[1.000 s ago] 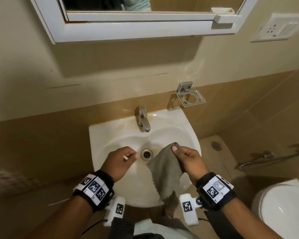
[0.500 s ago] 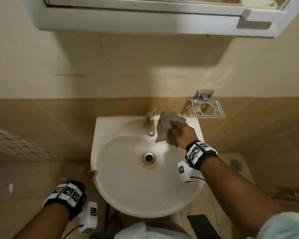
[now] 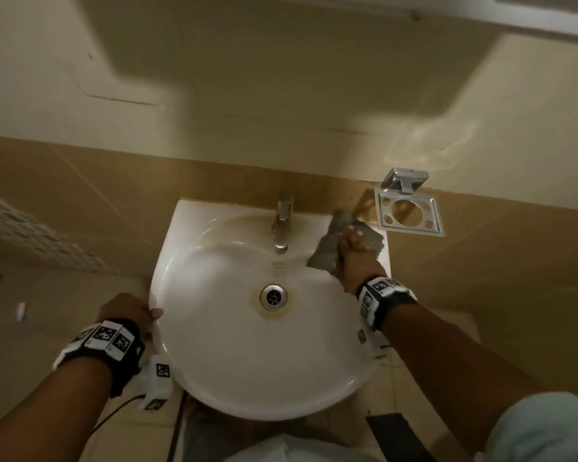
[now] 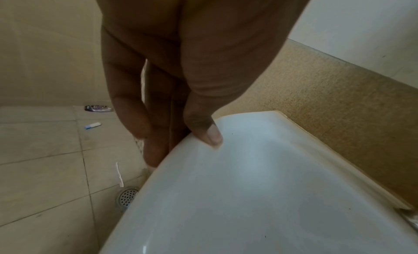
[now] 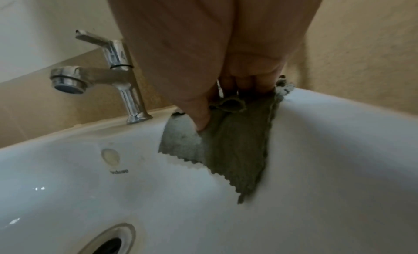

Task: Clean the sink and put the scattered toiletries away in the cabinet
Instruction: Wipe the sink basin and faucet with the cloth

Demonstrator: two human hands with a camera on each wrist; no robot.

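The sink [image 3: 247, 355] is a glossy white ceramic basin, rounded at the front and squared off at the back where it meets the speckled tan wall tiles. At its centre sits a round metal drain [image 3: 273, 297] ringed by a yellowish stain. At twelve o'clock on the back ledge stands a chrome tap [image 3: 282, 225], a slim upright post with a flat lever and a stubby round spout.

The right hand [image 3: 354, 258] is at about two o'clock on the basin, curled around a grey cloth [image 3: 327, 251]; the right wrist view shows the thumb and fingers pinching a bunched fold of it. The cloth is soft, nubby fabric with a zigzag-cut edge, draped from the back right corner of the rim down the inner wall and lying flat against the ceramic.

The left hand [image 3: 127, 311] is at nine o'clock, gripping the smooth rim: the thumb [image 4: 211, 134] presses on top of the edge, the fingers curl down outside the bowl.

On the wall at one o'clock hangs a flat, square chrome holder [image 3: 409, 211] with a large round hole and smaller ones at its corners. On the matte beige floor tiles, off at nine o'clock, lie a small white and blue tube-like item [image 4: 92, 125], a thin white stick [image 4: 119, 175] and a perforated round metal floor drain [image 4: 127, 196]
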